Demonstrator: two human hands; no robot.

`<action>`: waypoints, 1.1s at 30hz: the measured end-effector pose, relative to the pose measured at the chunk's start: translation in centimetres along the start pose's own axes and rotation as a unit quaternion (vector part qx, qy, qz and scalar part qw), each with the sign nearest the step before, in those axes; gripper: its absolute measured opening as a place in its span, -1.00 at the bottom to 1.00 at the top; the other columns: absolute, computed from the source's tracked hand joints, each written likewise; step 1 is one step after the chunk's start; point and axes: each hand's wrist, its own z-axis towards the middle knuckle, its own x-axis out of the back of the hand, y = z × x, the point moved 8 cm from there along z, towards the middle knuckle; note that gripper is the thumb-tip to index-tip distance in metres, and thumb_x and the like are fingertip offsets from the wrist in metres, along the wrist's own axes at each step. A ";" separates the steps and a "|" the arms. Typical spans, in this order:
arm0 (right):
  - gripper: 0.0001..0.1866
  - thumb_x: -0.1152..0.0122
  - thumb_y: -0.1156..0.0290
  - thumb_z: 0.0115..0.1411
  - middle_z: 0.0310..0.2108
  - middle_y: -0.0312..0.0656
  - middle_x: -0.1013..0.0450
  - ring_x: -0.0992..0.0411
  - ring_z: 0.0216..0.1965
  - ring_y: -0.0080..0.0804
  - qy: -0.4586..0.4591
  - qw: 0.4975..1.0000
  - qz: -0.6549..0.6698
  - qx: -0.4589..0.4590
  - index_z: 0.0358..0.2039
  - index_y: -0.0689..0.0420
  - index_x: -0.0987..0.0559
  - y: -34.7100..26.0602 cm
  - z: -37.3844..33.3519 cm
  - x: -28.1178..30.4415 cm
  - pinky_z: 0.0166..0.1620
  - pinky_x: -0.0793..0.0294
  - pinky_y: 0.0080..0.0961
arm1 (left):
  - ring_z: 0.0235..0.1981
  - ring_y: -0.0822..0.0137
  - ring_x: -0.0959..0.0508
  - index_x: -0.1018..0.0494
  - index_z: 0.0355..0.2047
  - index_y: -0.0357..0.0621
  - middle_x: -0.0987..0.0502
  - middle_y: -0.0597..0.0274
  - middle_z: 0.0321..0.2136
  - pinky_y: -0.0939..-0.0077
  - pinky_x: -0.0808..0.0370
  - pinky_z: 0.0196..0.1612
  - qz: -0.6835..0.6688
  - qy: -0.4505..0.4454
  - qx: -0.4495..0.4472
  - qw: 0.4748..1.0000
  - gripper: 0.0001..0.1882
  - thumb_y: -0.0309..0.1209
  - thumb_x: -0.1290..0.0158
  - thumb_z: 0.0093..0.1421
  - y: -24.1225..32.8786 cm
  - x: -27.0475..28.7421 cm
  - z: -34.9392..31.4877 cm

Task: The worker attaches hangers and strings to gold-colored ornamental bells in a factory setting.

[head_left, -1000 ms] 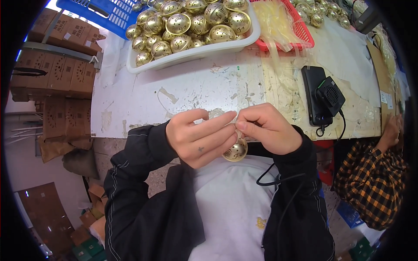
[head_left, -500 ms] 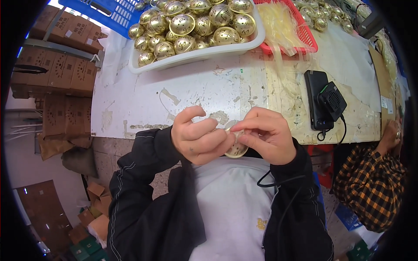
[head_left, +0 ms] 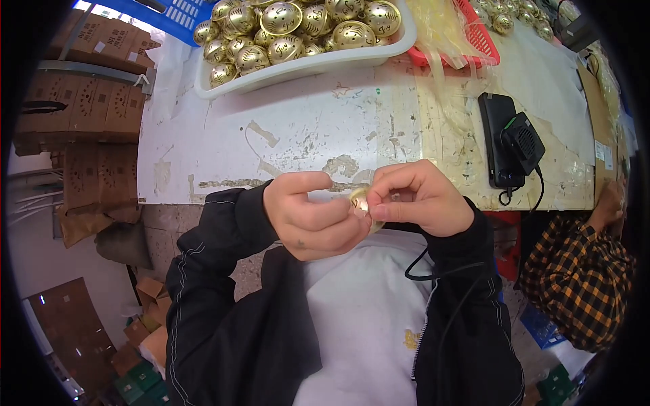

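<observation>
Just above my lap, near the table's front edge, both hands meet at a gold ball-shaped bell (head_left: 359, 200). My left hand (head_left: 308, 215) is closed with its fingers curled round the bell's left side, hiding much of it. The thumb and forefinger of my right hand (head_left: 421, 200) are pinched together at the bell's right side. What sits between those fingertips is too small to make out. Ahead on the table, a white tray (head_left: 298, 70) is heaped with gold cut-out bells (head_left: 285, 48) like this one.
A red basket (head_left: 489, 51) holds pale translucent ribbons (head_left: 443, 30) that trail onto the table (head_left: 223, 145). On the right lie a black device with a fan (head_left: 521, 143) and its cable. A co-worker in a checked sleeve (head_left: 582, 277) sits at right. Cartons (head_left: 81, 101) are stacked at left.
The bell shows between my fingertips now, where more of it hung below them before. My right hand has turned slightly. Table and tray sit a little higher in the picture.
</observation>
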 end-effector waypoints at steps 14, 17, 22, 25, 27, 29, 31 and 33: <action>-0.94 -0.24 0.60 0.22 -0.38 -0.36 -0.41 -0.22 -0.51 -0.78 0.040 0.996 0.033 -0.073 -0.30 0.31 -0.59 1.2 0.2 -0.3 -0.53 -0.09 -0.76 | -0.20 0.47 -0.45 -0.62 -0.41 0.03 -0.47 0.45 -0.24 0.41 -0.42 -0.32 0.004 0.001 0.007 1.000 -0.84 -0.53 -0.20 -0.03 0.0 0.4 -0.9; -0.95 -0.24 0.59 0.22 -0.38 -0.37 -0.40 -0.22 -0.52 -0.78 0.048 0.995 0.044 -0.076 -0.30 0.30 -0.59 1.1 0.2 -0.2 -0.53 -0.09 -0.76 | -0.20 0.46 -0.45 -0.63 -0.39 0.02 -0.48 0.45 -0.23 0.42 -0.42 -0.32 0.011 -0.005 0.019 1.000 -0.83 -0.53 -0.21 -0.03 -0.2 0.3 -1.0; -0.96 -0.24 0.59 0.23 -0.41 -0.38 -0.38 -0.19 -0.54 -0.78 0.046 0.994 0.051 -0.080 -0.32 0.29 -0.59 1.3 0.3 -0.3 -0.55 -0.06 -0.76 | -0.19 0.45 -0.45 -0.63 -0.39 -0.03 -0.50 0.44 -0.23 0.41 -0.42 -0.32 0.010 -0.012 0.011 1.000 -0.84 -0.51 -0.23 -0.05 0.0 0.3 -1.1; -0.96 -0.24 0.59 0.23 -0.42 -0.38 -0.37 -0.22 -0.51 -0.76 0.063 0.992 0.070 -0.082 -0.33 0.28 -0.58 1.5 0.3 -0.2 -0.51 -0.11 -0.76 | -0.18 0.41 -0.46 -0.62 -0.41 -0.05 -0.50 0.41 -0.25 0.38 -0.43 -0.31 0.003 -0.022 0.032 0.999 -0.85 -0.50 -0.24 -0.06 -0.2 0.2 -1.3; -0.93 -0.25 0.55 0.24 -0.40 -0.37 -0.42 -0.29 -0.42 -0.72 0.070 0.996 0.043 -0.044 -0.30 0.28 -0.59 1.3 0.3 0.0 -0.37 -0.24 -0.72 | -0.18 0.39 -0.46 -0.62 -0.41 -0.05 -0.50 0.39 -0.25 0.36 -0.44 -0.30 0.004 -0.023 0.043 0.999 -0.84 -0.49 -0.24 -0.08 -0.4 0.2 -1.3; -0.90 -0.25 0.50 0.25 -0.37 -0.35 -0.47 -0.37 -0.34 -0.68 0.075 0.997 0.017 -0.005 -0.28 0.28 -0.61 1.0 0.2 0.0 -0.23 -0.37 -0.69 | -0.18 0.36 -0.47 -0.62 -0.42 -0.05 -0.50 0.38 -0.26 0.35 -0.45 -0.29 0.006 -0.026 0.053 0.998 -0.83 -0.49 -0.25 -0.10 -0.6 0.1 -1.2; -0.92 -0.26 0.53 0.23 -0.32 -0.33 -0.46 -0.36 -0.32 -0.67 0.103 0.993 0.033 0.052 -0.29 0.27 -0.61 0.4 0.2 0.1 -0.20 -0.37 -0.67 | -0.18 0.34 -0.47 -0.61 -0.42 -0.05 -0.50 0.36 -0.27 0.33 -0.45 -0.28 0.030 -0.026 0.073 0.997 -0.80 -0.49 -0.25 -0.14 -0.9 0.0 -1.2; -0.93 -0.26 0.54 0.23 -0.33 -0.32 -0.46 -0.37 -0.31 -0.67 0.110 0.992 0.015 0.056 -0.29 0.27 -0.61 0.3 0.2 0.2 -0.22 -0.39 -0.67 | -0.18 0.34 -0.47 -0.61 -0.42 -0.05 -0.50 0.35 -0.28 0.33 -0.45 -0.29 0.033 -0.029 0.074 0.996 -0.80 -0.49 -0.26 -0.15 -0.9 -0.1 -1.1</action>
